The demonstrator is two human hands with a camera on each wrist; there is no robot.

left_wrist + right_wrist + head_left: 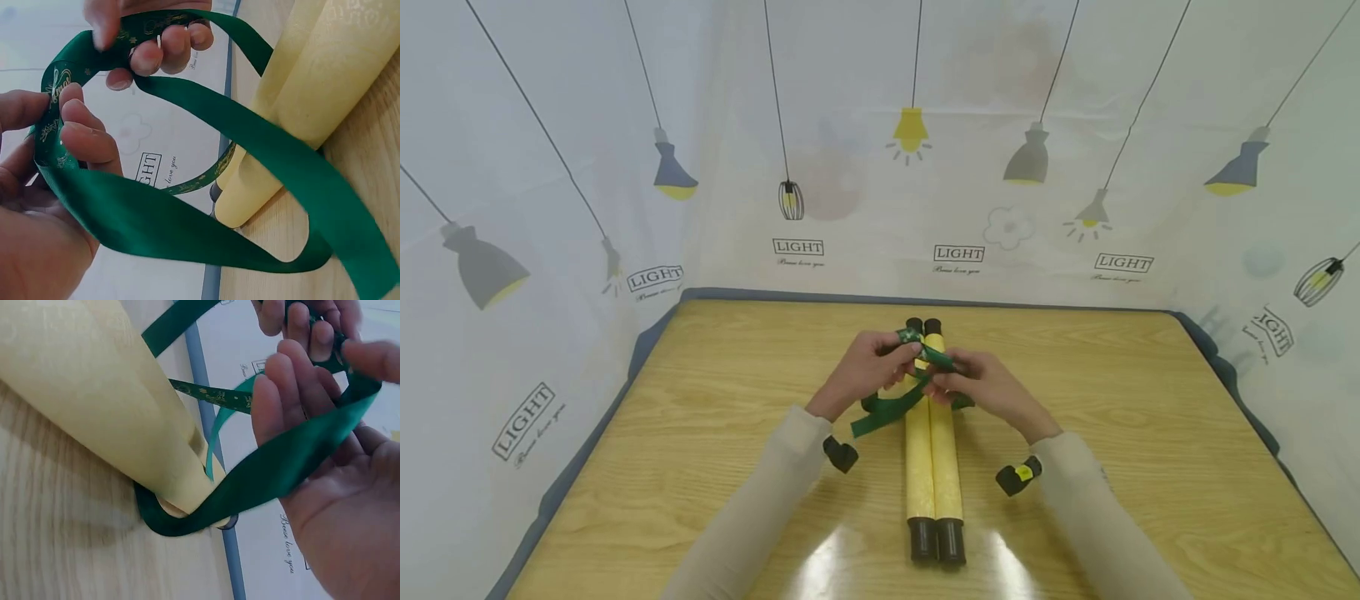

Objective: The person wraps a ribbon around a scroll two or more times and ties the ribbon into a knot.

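Note:
Two pale yellow rolls (934, 467) with dark end caps lie side by side on the table, pointing away from me. A green satin ribbon (162, 215) with gold print on one face loops around them. Above the rolls, my left hand (874, 360) pinches one stretch of the ribbon between thumb and fingers. My right hand (981, 382) grips another stretch close beside it, the ribbon passing over its palm in the right wrist view. One loose ribbon end (872, 423) hangs to the left, across the rolls. The ribbon's underside pass is hidden beneath the rolls.
The wood-grain table (715, 417) has a blue-grey edge (775, 294). White curtains (865, 75) printed with lamps stand around its back and sides. A black wrist camera (841, 454) sits at the left cuff, another black camera (1018, 477) at the right.

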